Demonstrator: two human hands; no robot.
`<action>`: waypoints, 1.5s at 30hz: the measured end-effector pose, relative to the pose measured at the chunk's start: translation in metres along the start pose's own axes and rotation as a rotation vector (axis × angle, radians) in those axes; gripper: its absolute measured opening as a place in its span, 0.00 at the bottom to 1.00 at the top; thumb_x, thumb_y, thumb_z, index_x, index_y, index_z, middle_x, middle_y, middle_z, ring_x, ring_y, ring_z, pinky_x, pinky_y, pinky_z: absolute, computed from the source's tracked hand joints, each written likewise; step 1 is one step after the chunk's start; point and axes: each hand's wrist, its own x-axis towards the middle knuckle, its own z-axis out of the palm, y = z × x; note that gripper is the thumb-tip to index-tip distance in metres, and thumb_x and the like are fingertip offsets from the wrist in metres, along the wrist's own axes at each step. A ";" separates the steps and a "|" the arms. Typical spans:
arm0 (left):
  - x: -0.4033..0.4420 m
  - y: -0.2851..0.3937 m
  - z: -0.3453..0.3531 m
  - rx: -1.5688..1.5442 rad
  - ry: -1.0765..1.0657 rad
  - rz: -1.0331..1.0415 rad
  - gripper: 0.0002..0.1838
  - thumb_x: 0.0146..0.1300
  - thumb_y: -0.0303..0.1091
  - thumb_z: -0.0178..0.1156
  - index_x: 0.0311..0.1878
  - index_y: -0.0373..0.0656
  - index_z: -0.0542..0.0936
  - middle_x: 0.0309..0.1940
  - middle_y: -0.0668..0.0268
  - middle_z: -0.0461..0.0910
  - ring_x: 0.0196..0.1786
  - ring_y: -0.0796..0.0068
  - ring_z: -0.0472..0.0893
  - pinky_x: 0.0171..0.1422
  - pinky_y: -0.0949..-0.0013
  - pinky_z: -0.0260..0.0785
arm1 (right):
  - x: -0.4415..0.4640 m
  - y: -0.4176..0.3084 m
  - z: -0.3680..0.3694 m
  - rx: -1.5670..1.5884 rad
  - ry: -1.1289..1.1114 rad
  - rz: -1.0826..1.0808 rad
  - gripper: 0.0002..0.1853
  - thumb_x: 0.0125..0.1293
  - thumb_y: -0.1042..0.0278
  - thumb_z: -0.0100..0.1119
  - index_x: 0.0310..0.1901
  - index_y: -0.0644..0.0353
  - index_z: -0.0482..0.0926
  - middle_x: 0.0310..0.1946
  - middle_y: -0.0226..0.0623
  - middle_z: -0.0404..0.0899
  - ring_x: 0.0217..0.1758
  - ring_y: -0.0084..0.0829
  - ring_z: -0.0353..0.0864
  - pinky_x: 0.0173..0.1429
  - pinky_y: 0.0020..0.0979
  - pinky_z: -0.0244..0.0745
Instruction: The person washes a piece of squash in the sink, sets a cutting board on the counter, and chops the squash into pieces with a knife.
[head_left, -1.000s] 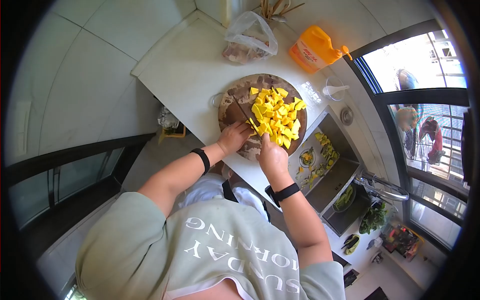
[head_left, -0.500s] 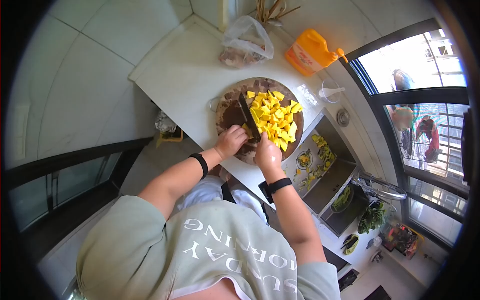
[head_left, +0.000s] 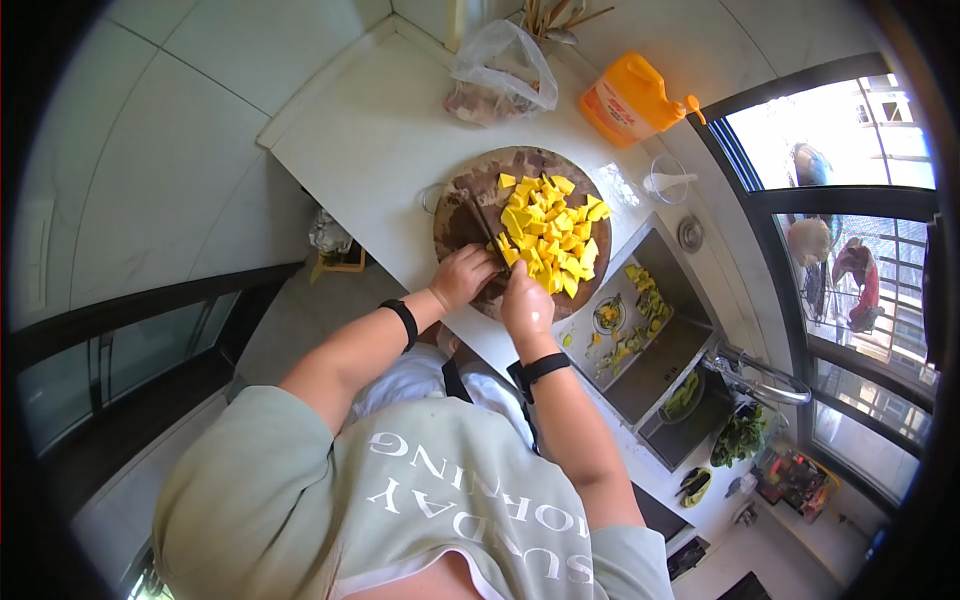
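On a round wooden chopping board (head_left: pixel 463 225) lies a heap of yellow pumpkin-like chunks (head_left: pixel 548 232), mostly on its right half. My right hand (head_left: pixel 527 303) is closed round the handle of a kitchen knife (head_left: pixel 482 217), whose dark blade points up and left across the board. The blade looks thin from above, just left of the heap. Close beside it, my left hand (head_left: pixel 466 277) has its fingers curled at the board's lower part, against a yellow piece that is mostly hidden by fingers and blade.
Behind the board stand a plastic bag (head_left: pixel 500 82) with pinkish contents and an orange jug (head_left: pixel 630 100). A clear cup with a white spoon (head_left: pixel 668 182) is at the right. The metal sink (head_left: pixel 655 345) holds peelings and a strainer; leafy greens (head_left: pixel 742 436) lie beyond.
The knife blade has tilted and shifted slightly left at its tip, and both hands have moved a little. Yellow pieces now show at the blade's right side near my fingers.
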 end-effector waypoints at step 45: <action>-0.014 -0.018 -0.007 -0.049 0.011 -0.009 0.08 0.47 0.28 0.69 0.31 0.44 0.80 0.35 0.64 0.79 0.39 0.62 0.80 0.44 0.63 0.75 | -0.008 -0.006 -0.015 0.014 0.002 -0.071 0.06 0.64 0.70 0.52 0.40 0.60 0.74 0.23 0.45 0.82 0.26 0.47 0.83 0.31 0.45 0.78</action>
